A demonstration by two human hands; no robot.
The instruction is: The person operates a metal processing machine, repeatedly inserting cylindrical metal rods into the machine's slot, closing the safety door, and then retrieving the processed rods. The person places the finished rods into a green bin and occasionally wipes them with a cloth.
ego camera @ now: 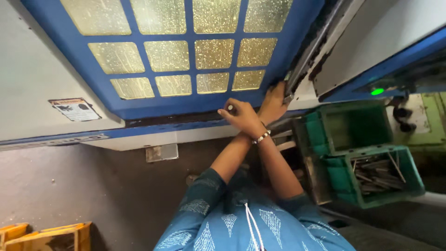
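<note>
1. Head view, looking down along both forearms, which cross at the wrists in front of a machine door (153,109); the door is blue-framed with a grid of yellowish frosted panes.
2. Right hand (242,117): arm enters from lower right and crosses over to the left side; fingers curled shut around a small round knob (229,108), whose pale end shows above the fist; the knob sits at the door's lower edge, right of centre; a beaded bracelet (261,137) sits on this wrist.
3. Left hand (273,103): arm enters from lower left and crosses under the other to the right; fingers reach up and press on the door's lower right corner, beside a dark metal rail (310,53) running diagonally; palm mostly flat, fingertips partly hidden, so whether they hook the edge I cannot tell.
4. Surroundings: two green plastic crates (346,128) stand right of the arms; the nearer one holds a heap of thin metal rods (376,174); a green lamp (377,91) glows on the panel above them; a warning sticker (74,109) sits on the grey housing left of the door; yellow crates (51,237) in the lower left corner.
5. The person wears a blue patterned shirt (223,223).
</note>
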